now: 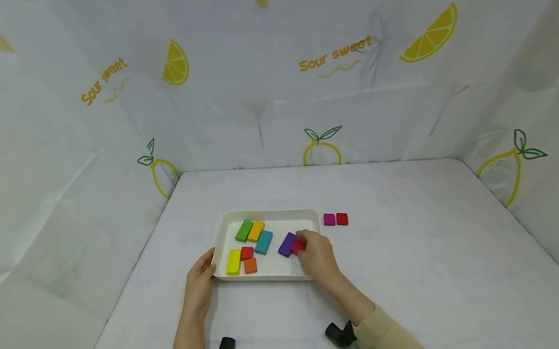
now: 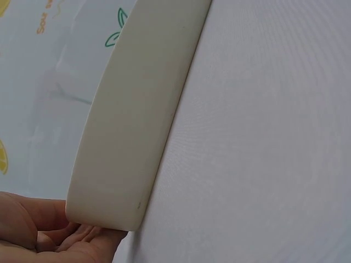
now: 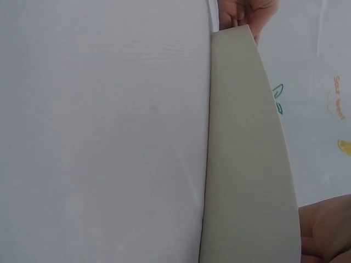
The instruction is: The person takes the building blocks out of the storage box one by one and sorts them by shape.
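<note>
A shallow white tray (image 1: 274,268) lies on the table with several coloured blocks in it. My left hand (image 1: 202,282) grips the tray's left end, thumb at the rim; in the left wrist view its fingers (image 2: 88,241) curl round the tray corner. Over the tray's right side, my right hand (image 1: 319,256) pinches a crimson block (image 1: 298,246) close beside a purple block (image 1: 287,244). The fingertips partly cover the crimson block. In the right wrist view the tray wall (image 3: 247,153) hides the blocks.
Left in the tray are green (image 1: 244,230), amber (image 1: 256,231), blue (image 1: 263,242), yellow (image 1: 234,262), red (image 1: 247,253) and orange (image 1: 250,265) blocks. Outside the tray's right end, a magenta block (image 1: 329,219) and a red block (image 1: 342,219) lie on the white table (image 1: 428,256).
</note>
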A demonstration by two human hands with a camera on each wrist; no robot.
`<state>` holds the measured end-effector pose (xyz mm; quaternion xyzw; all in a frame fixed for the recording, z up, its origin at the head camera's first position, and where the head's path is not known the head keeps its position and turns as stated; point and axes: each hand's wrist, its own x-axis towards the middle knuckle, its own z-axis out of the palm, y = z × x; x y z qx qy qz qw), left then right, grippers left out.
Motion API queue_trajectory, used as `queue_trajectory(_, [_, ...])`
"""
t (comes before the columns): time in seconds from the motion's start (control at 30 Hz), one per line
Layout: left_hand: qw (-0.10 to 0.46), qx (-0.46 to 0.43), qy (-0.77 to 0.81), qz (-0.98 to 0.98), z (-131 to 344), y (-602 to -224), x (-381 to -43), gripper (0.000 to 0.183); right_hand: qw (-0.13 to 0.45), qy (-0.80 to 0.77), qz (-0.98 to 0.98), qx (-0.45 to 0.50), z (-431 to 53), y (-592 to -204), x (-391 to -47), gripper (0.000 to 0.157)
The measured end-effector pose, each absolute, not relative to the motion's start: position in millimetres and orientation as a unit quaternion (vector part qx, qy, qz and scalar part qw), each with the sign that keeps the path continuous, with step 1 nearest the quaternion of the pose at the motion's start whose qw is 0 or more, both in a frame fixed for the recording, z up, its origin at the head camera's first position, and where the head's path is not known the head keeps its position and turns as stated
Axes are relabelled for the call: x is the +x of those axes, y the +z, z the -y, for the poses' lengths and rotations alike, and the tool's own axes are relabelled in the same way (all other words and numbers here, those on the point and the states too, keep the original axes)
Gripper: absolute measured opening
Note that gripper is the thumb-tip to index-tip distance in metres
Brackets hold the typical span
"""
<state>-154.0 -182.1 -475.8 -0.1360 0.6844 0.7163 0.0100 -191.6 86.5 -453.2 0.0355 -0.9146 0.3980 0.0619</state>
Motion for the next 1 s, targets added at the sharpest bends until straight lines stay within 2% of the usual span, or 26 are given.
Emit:
queue_trajectory(0.2, [0.008,-0.131,0.715,-0.687,183,-475,-155,0.05,0.074,0.443,0.892,0.049,-111,-438,-201,0.043])
queue_trajectory(0.5, [0.009,-0.134,0.712,-0.689,184,-474,-158,0.05,0.11,0.422,0.895,0.094,-189,-421,-235,0.044])
queue_trajectory(0.73, [0.014,-0.136,0.71,-0.691,185,-475,-157,0.05,0.067,0.393,0.912,0.097,-238,-429,-253,0.045])
queue_trajectory(1.0, [0.012,-0.14,0.71,-0.69,185,-477,-155,0.05,-0.002,0.383,0.92,0.087,-260,-442,-262,0.046])
